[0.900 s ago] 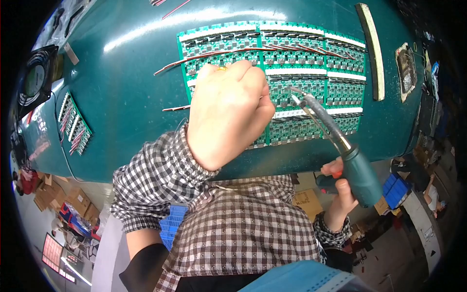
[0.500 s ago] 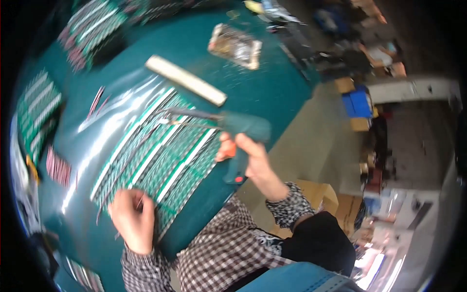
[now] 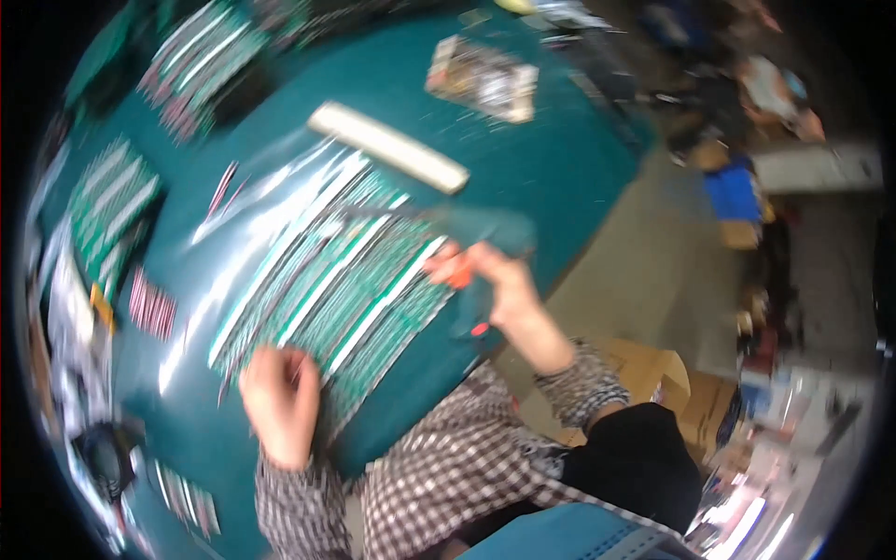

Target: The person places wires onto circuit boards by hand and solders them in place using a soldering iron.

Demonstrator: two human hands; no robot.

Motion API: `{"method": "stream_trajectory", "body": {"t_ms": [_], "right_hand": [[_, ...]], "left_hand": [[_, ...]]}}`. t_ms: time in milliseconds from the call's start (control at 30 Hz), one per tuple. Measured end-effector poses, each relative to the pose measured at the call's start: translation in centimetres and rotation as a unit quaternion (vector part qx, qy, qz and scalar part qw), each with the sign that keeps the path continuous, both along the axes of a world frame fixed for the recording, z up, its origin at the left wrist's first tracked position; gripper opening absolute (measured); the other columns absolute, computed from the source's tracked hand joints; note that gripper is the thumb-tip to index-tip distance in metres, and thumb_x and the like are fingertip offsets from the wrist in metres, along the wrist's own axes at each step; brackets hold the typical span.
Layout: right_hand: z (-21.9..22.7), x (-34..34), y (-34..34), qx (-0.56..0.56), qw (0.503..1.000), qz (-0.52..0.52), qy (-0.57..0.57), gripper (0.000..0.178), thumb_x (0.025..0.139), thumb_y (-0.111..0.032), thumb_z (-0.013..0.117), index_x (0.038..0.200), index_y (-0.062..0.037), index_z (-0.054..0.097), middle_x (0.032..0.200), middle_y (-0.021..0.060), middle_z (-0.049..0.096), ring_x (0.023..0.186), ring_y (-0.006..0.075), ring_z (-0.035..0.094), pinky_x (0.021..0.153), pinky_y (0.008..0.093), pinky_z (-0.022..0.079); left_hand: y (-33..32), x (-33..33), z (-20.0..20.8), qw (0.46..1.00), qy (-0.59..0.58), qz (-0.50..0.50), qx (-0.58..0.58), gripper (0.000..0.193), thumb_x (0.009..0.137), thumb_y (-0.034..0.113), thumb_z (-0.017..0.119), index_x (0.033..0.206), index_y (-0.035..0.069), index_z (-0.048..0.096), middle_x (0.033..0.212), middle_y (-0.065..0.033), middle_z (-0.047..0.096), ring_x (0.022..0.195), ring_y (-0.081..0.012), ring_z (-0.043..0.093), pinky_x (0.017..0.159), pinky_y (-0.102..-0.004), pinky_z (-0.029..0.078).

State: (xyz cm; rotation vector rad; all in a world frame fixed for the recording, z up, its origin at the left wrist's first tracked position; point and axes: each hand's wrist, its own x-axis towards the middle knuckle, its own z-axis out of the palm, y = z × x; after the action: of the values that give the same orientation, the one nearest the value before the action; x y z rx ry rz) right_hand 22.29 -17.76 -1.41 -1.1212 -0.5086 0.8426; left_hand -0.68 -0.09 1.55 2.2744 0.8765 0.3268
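A green panel of circuit boards [image 3: 373,289], crossed by white strips, lies slantwise on the dark green table. My right hand [image 3: 511,289] is closed around a dark green pistol-shaped soldering gun [image 3: 485,229] with an orange trigger. Its blurred slim tip reaches left over the panel's upper part. At the panel's lower left edge rests my left hand [image 3: 280,401], fingers curled together; whatever they pinch is hidden. A thin dark wire [image 3: 224,385] shows beside that hand, along the panel's left side.
A cream bar [image 3: 387,147] lies beyond the panel, with a small parts tray [image 3: 481,79] farther back. Stacked boards stand at the far left [image 3: 201,61] and left [image 3: 117,201]. Nearby lie a red-and-white wire bundle [image 3: 152,305] and loose wires [image 3: 222,189]. Right of my arm is a cardboard box [image 3: 644,364].
The whole view has shifted, so table and hands appear farther right, with more blur. Both hands keep about the same places over the panel; the soldering gun stays in my right hand.
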Motion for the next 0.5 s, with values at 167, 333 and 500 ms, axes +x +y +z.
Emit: {"method": "stream_trajectory", "body": {"t_ms": [167, 333, 500], "right_hand": [[-0.1, 1.6, -1.9, -0.012, 0.99, 0.009, 0.141, 0.053, 0.09, -0.048, 0.053, 0.11, 0.0013, 0.05, 0.092, 0.0092, 0.059, 0.092, 0.0272, 0.06, 0.105, 0.0523, 0.035], [-0.2, 2.0, -1.4, 0.042, 0.99, 0.035, 0.134, 0.051, 0.09, -0.047, 0.056, 0.106, 0.001, 0.05, 0.094, 0.0054, 0.052, 0.087, 0.0207, 0.053, 0.106, 0.0487, 0.035], [-0.4, 2.0, -1.3, 0.049, 0.991, 0.033, 0.116, 0.054, 0.09, -0.049, 0.054, 0.111, 0.0007, 0.051, 0.092, 0.0051, 0.054, 0.086, 0.0205, 0.055, 0.103, 0.0494, 0.039]], "left_hand": [[-0.5, 0.0, 1.4, 0.998, 0.024, -0.004, 0.055, 0.012, 0.076, 0.007, 0.064, 0.084, 0.008, 0.057, 0.077, -0.0067, 0.054, 0.072, -0.0264, 0.055, 0.07, -0.038, 0.038], [-1.7, -1.3, 1.1, 0.997, 0.003, 0.013, 0.078, 0.023, 0.074, 0.005, 0.065, 0.096, 0.009, 0.06, 0.091, -0.0039, 0.057, 0.086, -0.0219, 0.057, 0.079, -0.0378, 0.039], [-2.7, -1.5, 1.0, 0.993, -0.023, -0.007, 0.116, 0.032, 0.069, -0.001, 0.069, 0.1, 0.007, 0.064, 0.1, -0.0062, 0.06, 0.09, -0.0235, 0.059, 0.079, -0.0369, 0.041]]}}
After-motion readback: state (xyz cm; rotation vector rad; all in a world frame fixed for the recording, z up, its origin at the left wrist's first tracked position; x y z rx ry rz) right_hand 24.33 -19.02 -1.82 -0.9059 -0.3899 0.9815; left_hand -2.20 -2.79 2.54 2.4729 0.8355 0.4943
